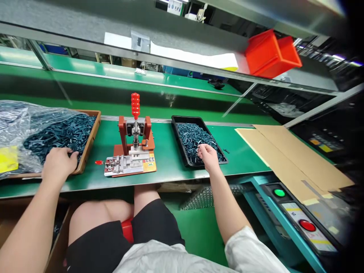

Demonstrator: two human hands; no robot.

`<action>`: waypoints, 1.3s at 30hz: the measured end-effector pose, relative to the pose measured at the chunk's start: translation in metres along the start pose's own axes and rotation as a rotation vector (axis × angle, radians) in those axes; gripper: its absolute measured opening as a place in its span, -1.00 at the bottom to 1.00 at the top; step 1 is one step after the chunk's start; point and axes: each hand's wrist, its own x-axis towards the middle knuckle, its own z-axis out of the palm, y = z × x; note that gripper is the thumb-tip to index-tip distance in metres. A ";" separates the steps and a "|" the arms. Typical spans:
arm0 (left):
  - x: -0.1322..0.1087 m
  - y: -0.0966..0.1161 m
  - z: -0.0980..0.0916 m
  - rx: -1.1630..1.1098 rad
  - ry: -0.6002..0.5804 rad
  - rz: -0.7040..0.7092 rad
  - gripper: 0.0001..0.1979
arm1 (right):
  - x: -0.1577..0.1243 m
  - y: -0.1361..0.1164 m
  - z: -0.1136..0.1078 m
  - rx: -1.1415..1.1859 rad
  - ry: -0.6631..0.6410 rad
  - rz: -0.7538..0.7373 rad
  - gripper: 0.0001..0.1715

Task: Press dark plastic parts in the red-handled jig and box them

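Observation:
My left hand (59, 163) reaches into the wooden-rimmed tray (95, 132) on the left, over a heap of small dark blue strip-like parts (64, 134). Its thumb and forefinger curl at the pile, and the dark parts beside them blend together, so what they grip is unclear. Over the black tray (186, 159) on the right, my right hand (208, 156) has its fingertips pinched just above similar small dark parts (192, 136). Whatever it pinches is too small to name. Between the trays stands a toggle clamp fixture (135, 146), its red handle upright; neither hand touches it.
Clear plastic wrap (25, 125) covers part of the left heap. A few loose parts (226, 151) lie beside the black tray. Cardboard sheets (295, 163) rest at right, near a control panel (301, 220). Above, a shelf holds red bins (267, 57).

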 end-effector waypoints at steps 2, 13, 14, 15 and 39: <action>-0.002 0.001 0.000 0.097 0.024 0.026 -0.58 | -0.007 -0.005 0.005 0.058 -0.016 -0.027 -0.49; -0.014 0.012 -0.008 0.183 0.006 -0.024 -0.70 | -0.045 0.005 0.105 0.109 -0.214 -0.102 -0.60; -0.013 0.012 -0.009 0.162 0.008 -0.015 -0.71 | -0.049 0.013 0.113 0.098 -0.207 -0.102 -0.60; -0.012 0.010 -0.009 0.134 0.009 -0.012 -0.73 | -0.052 0.020 0.121 0.090 -0.197 -0.100 -0.59; -0.100 0.092 0.005 -0.272 -0.111 0.391 -0.74 | -0.056 0.051 0.139 0.046 -0.328 -0.142 -0.67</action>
